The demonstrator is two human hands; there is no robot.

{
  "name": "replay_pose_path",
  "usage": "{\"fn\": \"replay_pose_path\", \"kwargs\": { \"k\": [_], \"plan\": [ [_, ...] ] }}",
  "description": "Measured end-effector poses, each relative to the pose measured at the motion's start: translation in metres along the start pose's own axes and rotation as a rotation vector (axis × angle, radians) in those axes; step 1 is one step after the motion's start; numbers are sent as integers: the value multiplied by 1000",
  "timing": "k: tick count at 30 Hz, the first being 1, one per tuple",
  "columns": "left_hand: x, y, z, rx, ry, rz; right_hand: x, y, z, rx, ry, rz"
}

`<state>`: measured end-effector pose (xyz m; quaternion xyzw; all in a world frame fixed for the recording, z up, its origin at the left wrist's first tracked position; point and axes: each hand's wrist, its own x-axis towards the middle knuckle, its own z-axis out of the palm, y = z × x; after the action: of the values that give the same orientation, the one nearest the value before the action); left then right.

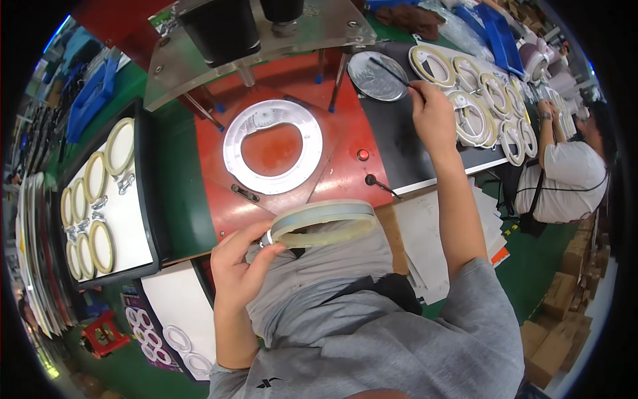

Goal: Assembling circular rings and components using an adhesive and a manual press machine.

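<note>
My left hand [238,267] is closed on the near left edge of a cream, translucent ring [325,214], holding it tilted above my lap. A small white piece shows at the ring's edge beside my fingers. My right hand [435,120] pinches a thin black stick [387,69]. The stick reaches over a round, shallow silvery dish [369,85] on the dark table; whether its tip touches the dish's surface I cannot tell. A white ring-shaped plate [309,143] lies flat on the red machine base [339,166], apart from both hands.
Above the base stands a press with a clear plate [325,32] on metal posts. A red button [363,155] and a small black lever [382,183] sit at its right. Assembled rings [495,93] lie at the right, cream rings [96,176] on a left tray. A co-worker [565,173] sits at far right.
</note>
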<state>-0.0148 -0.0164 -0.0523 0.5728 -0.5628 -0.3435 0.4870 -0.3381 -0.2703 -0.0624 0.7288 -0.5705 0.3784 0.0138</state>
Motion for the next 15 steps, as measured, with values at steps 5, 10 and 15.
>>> {"fn": "replay_pose_path", "kwargs": {
  "k": [5,10,15],
  "plan": [
    [-1,1,0,-7,-3,4,-16,1,-25,-19,-44,-13],
    [-5,-2,-3,10,-54,43,-39,-12,-57,427,-182,362],
    [-4,16,-11,-47,-53,128,-66,-32,-100,910,-377,504]
  ]
}}
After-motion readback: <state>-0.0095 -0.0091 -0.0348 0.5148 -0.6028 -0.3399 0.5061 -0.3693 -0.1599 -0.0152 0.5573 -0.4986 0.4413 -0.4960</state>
